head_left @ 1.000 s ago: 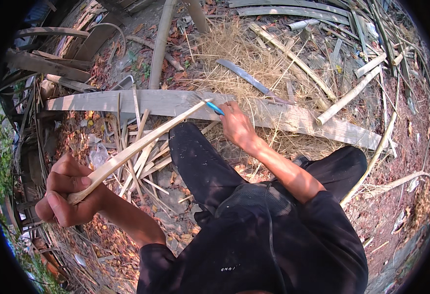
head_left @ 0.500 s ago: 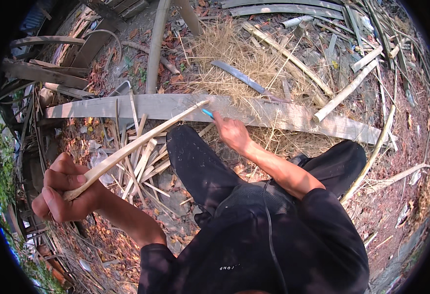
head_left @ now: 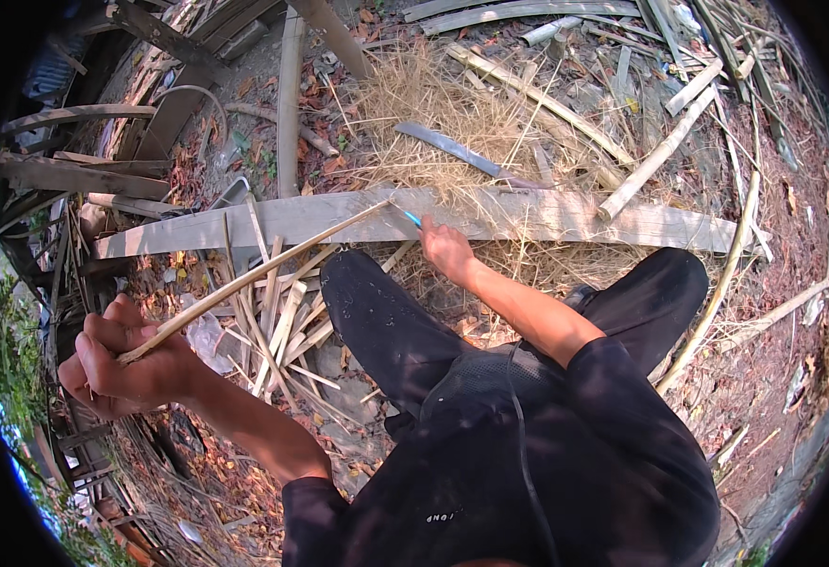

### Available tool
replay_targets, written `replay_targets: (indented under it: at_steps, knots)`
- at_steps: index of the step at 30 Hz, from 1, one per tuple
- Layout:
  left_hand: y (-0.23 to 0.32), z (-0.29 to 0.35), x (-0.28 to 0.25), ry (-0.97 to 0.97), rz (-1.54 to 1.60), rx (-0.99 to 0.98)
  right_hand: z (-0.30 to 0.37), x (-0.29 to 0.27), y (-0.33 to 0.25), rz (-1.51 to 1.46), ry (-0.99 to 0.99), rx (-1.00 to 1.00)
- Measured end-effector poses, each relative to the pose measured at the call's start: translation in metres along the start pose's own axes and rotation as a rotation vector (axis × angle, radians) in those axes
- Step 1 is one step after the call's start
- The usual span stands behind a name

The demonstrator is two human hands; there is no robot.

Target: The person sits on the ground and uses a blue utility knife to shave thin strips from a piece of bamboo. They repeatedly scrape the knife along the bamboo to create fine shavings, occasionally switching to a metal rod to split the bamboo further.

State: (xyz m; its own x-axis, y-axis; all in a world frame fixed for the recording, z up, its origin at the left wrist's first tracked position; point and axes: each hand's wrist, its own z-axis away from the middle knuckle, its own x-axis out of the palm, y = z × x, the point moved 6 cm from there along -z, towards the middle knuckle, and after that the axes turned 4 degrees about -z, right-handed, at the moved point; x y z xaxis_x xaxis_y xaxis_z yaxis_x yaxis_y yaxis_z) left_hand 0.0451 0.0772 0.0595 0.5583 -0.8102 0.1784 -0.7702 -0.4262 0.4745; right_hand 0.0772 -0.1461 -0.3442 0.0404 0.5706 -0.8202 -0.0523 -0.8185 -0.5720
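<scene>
My left hand (head_left: 126,364), out at the left, is closed around the lower end of a long, pale bamboo strip (head_left: 263,273). The strip slants up to the right, its far tip above a grey plank (head_left: 188,227) lying crosswise ahead of my knees. Just right of that tip, my right hand (head_left: 447,253) grips a slim blue pen-like tool (head_left: 412,218); its exact kind is too small to make out. A small gap shows between tool and strip. Beyond the plank, a machete (head_left: 447,146) with a long grey blade lies on straw-like shavings.
Several split bamboo pieces (head_left: 287,326) are heaped beside my left knee. Bamboo poles (head_left: 655,156) and more strips lie at the far right. Boards (head_left: 84,175) are stacked at the far left. A post (head_left: 290,104) stands behind the plank. Dry leaves cover the ground.
The bamboo strip has turned in my left hand and now looks narrower, its tip slightly lower. My right hand has shifted slightly, leaving the blue tool farther from the tip. The view has shifted a little.
</scene>
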Motion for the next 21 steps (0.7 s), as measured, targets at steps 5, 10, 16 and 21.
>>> replay_targets:
  at_steps: [5, 10, 16, 21]
  knots:
    - [-0.003, -0.008, 0.007, -0.017, 0.023, -0.016, -0.019, -0.011, -0.024, -0.428, -0.072, 0.037]
    - [0.001, -0.006, 0.016, -0.097, 0.076, -0.014, -0.010, -0.009, 0.002, -0.112, -0.171, 0.097]
    - [-0.005, -0.012, 0.018, 0.010, 0.094, -0.027, -0.031, 0.001, -0.015, -0.222, -0.160, 0.052]
    - [-0.004, -0.011, 0.028, -0.020, 0.064, 0.003, -0.019, 0.028, 0.021, 0.040, -0.052, 0.038]
